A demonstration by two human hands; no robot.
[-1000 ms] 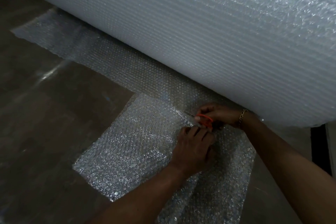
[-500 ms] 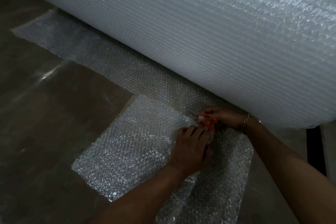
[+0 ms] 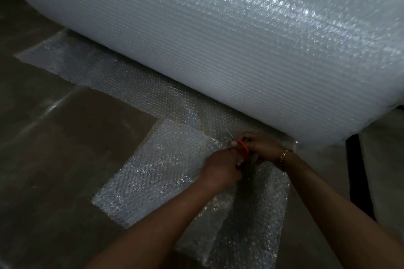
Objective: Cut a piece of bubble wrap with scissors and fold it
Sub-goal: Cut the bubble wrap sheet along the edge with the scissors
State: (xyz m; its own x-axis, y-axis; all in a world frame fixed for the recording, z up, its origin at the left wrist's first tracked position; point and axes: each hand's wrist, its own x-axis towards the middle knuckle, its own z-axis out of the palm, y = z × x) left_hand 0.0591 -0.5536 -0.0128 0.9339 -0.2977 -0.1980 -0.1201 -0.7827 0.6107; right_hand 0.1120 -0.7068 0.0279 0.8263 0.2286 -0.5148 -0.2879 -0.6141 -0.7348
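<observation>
right hand (image 3: 261, 148): fingers clamped on orange scissors (image 3: 243, 149)
left hand (image 3: 220, 169): fingers curled on bubble wrap (image 3: 153, 172), just beside scissors
roll (image 3: 218, 39): far side, on floor (image 3: 54, 159)

Your right hand (image 3: 261, 147) grips the orange-handled scissors (image 3: 243, 148), fingers through the loops, with the thin blades pointing away from you toward the big bubble wrap roll (image 3: 218, 39). A gold bracelet (image 3: 285, 154) sits on that wrist. Your left hand (image 3: 220, 169) lies knuckles-up just beside the scissors, its fingers curled onto the bubble wrap sheet (image 3: 153, 170) at the cut. The sheet lies on the brown floor (image 3: 54, 159), partly doubled over near your forearms, and a flat strip runs along the foot of the roll.
</observation>
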